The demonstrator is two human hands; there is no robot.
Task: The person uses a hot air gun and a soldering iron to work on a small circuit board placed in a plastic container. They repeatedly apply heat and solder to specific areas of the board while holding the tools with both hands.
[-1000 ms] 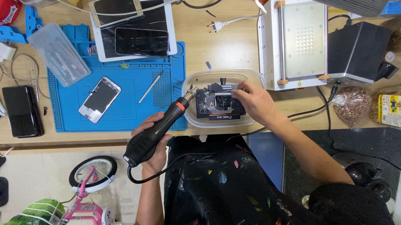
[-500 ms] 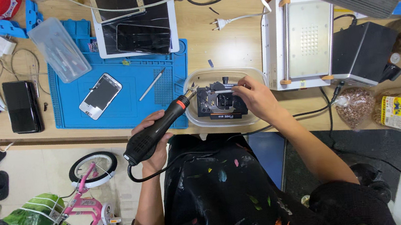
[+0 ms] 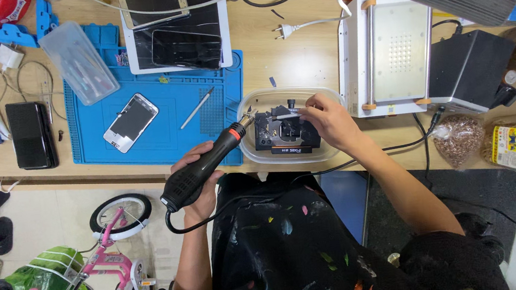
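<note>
Head view: hot-air gun (image 3: 206,167) runs diagonally, nozzle up-right toward black fixture (image 3: 285,137).

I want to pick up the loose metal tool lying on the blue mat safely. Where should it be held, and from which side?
Probably best by the middle of its shaft, from above. The thin metal tool lies flat and slanted on the blue mat, apart from the white phone beside it. Free mat lies on both long sides, so fingers can pinch across the shaft. Which end is pointed cannot be told, so avoid both ends.
</note>
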